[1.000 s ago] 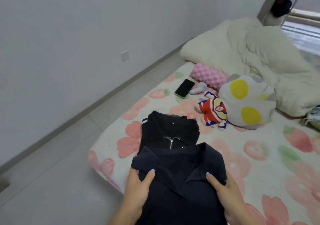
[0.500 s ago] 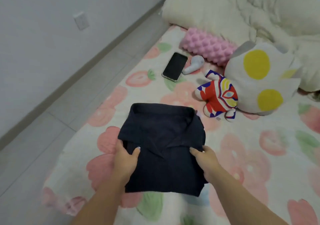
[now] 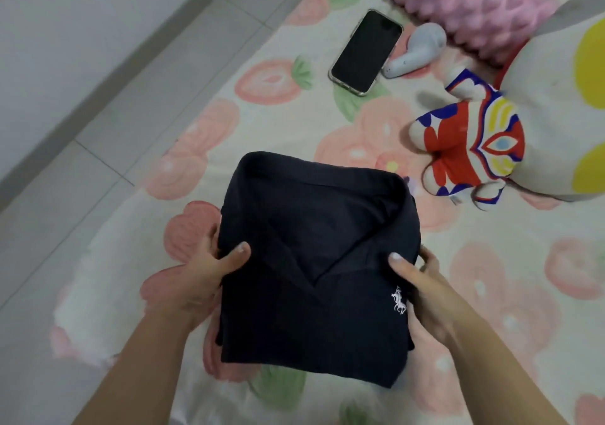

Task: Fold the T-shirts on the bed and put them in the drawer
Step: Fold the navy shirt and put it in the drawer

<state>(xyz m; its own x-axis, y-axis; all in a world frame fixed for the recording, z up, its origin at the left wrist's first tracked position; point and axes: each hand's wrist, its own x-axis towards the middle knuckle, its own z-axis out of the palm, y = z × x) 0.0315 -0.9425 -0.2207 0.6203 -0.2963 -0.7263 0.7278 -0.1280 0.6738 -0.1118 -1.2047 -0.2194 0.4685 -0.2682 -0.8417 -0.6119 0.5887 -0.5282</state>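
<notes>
Left hand (image 3: 196, 280) and right hand (image 3: 425, 297) are clamping the folded navy T-shirt (image 3: 311, 313) from its opposite side edges, thumbs on top, fingers curling underneath, so the bundle is sitting squarely between them, neither hand nearer, its long axis running away from me with the collar at the far end. It is looking flat and tidy, a small white logo showing by my right thumb, over the flowered bed (image 3: 510, 261) near its edge. Farther off a phone (image 3: 366, 52) and a plush toy (image 3: 471, 149) are lying apart from it, and no drawer is showing.
</notes>
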